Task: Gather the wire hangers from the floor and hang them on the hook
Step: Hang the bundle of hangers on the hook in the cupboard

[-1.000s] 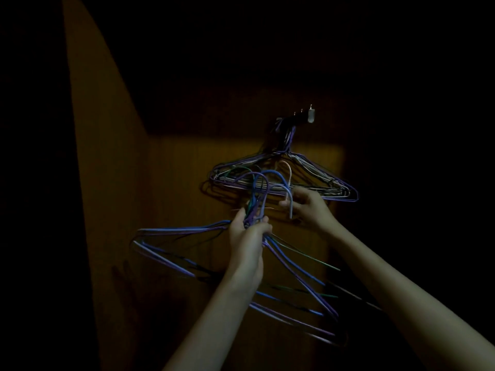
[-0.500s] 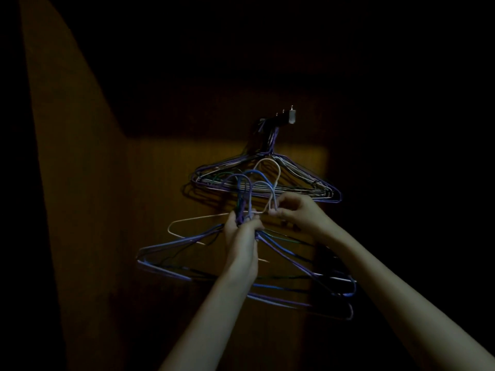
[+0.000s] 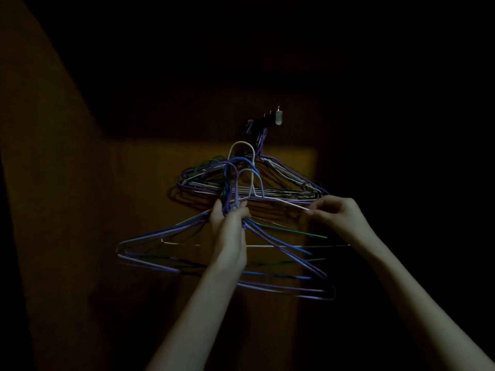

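Note:
The scene is very dim. My left hand [image 3: 229, 218] grips a bundle of blue and purple wire hangers [image 3: 281, 263] by their necks, their hooks pointing up. A white wire hanger [image 3: 242, 149] sticks up above the bundle; my right hand [image 3: 337, 212] pinches its sloping shoulder wire off to the right. Above, a small metal hook [image 3: 278, 119] on the wooden wall carries several hung hangers [image 3: 281, 180], just behind the raised hooks in my hand.
A wooden back wall [image 3: 150, 183] is lit in a yellowish patch behind the hangers. A wooden side panel [image 3: 40, 156] runs along the left. Everything else around is in darkness.
The white hanger has risen out of the bundle, its hook now higher. My right hand slid from its neck out along the shoulder wire to the right. My left hand keeps its grip.

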Tool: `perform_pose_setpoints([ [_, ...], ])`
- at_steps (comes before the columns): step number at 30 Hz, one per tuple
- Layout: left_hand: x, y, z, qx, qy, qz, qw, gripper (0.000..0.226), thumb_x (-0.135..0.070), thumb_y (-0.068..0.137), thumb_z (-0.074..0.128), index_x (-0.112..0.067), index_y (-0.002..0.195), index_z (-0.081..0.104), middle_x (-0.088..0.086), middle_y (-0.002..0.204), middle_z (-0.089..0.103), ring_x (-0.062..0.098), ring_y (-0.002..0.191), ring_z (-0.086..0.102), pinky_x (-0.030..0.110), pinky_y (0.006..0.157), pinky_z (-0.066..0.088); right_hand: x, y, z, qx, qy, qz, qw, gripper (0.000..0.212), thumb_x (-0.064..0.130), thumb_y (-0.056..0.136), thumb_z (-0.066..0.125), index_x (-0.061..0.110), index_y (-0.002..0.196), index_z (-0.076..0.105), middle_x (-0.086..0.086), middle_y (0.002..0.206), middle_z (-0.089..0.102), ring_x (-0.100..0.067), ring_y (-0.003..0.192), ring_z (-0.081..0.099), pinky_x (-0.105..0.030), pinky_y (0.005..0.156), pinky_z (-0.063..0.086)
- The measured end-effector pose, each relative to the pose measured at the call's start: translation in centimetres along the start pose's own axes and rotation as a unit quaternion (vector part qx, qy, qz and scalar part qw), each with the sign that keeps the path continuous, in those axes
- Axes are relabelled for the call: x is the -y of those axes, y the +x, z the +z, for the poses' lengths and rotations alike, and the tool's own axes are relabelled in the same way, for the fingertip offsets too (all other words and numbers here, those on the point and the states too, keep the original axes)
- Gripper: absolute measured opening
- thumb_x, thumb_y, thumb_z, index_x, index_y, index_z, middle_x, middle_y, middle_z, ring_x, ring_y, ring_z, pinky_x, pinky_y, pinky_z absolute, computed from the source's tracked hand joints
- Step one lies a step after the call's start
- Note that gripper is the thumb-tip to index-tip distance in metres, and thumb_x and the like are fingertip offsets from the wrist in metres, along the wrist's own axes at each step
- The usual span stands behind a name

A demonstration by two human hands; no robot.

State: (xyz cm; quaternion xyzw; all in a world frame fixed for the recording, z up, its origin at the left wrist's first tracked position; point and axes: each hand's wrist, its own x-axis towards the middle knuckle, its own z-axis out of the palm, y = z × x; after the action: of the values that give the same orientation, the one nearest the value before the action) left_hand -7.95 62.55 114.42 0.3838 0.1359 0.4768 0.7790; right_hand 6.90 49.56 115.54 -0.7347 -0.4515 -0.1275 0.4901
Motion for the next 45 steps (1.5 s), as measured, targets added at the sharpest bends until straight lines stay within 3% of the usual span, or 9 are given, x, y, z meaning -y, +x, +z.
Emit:
perform_pose_setpoints([
  [8,-0.3,-0.3,1.4,0.030,0.001,0.026,0.999,0.081,0.025,0.081,0.039,-0.012,0.149,0.018,0.020,0.140,0.044,0.026,0.122,0.052,0.033,0.104,0.039,-0.7,0.4,-1.6,-0.155,0.044,-0.053,0.986,0.007,0.010,0.079,0.071,0.017,0.079,0.069,0.001,0.081,0.064,-0.003,0.072,0.056,-0.009,0.066,0.042],
  [15,-0.7,0.8,2.2,0.030,-0.016,0.031,0.999,0.081,0.025,0.080,0.039,-0.012,0.149,0.020,0.021,0.139,0.044,0.025,0.118,0.054,0.027,0.096,0.043,-1.1,2.3,-1.7,-0.196,0.058,-0.048,0.978,0.006,0.014,0.080,0.070,0.019,0.081,0.069,0.001,0.078,0.065,-0.016,0.072,0.059,-0.027,0.066,0.048],
  [25,-0.6,3.8,1.7,0.020,0.016,0.048,0.999,0.077,0.023,0.081,0.043,-0.011,0.147,0.026,0.015,0.137,0.049,0.020,0.121,0.053,0.025,0.089,0.039,-3.1,7.7,1.3,-0.185,0.050,0.006,0.981,0.003,0.018,0.082,0.070,0.019,0.079,0.068,-0.006,0.081,0.067,-0.028,0.084,0.063,-0.045,0.076,0.054],
  [36,-0.3,7.0,1.4,0.013,0.036,0.067,0.997,0.080,0.021,0.083,0.042,-0.018,0.149,0.019,0.009,0.136,0.051,0.018,0.122,0.053,0.028,0.094,0.032,-6.2,13.8,4.3,-0.145,0.074,0.061,0.985,0.011,0.022,0.080,0.072,0.025,0.072,0.064,-0.002,0.078,0.064,-0.024,0.084,0.061,-0.042,0.077,0.050],
  [42,0.1,8.1,1.3,0.014,0.038,0.066,0.997,0.078,0.022,0.082,0.043,-0.014,0.149,0.022,0.012,0.138,0.049,0.019,0.123,0.052,0.026,0.095,0.037,-6.5,15.0,5.3,-0.123,0.086,0.058,0.987,0.022,0.015,0.080,0.071,0.027,0.065,0.060,-0.002,0.075,0.062,-0.021,0.080,0.060,-0.030,0.069,0.045],
  [45,0.1,8.5,1.2,0.012,0.043,0.068,0.997,0.077,0.022,0.082,0.043,-0.014,0.148,0.024,0.012,0.138,0.050,0.019,0.123,0.052,0.026,0.092,0.036,-6.7,15.2,5.4,-0.120,0.080,0.061,0.988,0.019,0.015,0.081,0.070,0.023,0.067,0.060,-0.002,0.076,0.061,-0.021,0.081,0.058,-0.031,0.070,0.044],
])
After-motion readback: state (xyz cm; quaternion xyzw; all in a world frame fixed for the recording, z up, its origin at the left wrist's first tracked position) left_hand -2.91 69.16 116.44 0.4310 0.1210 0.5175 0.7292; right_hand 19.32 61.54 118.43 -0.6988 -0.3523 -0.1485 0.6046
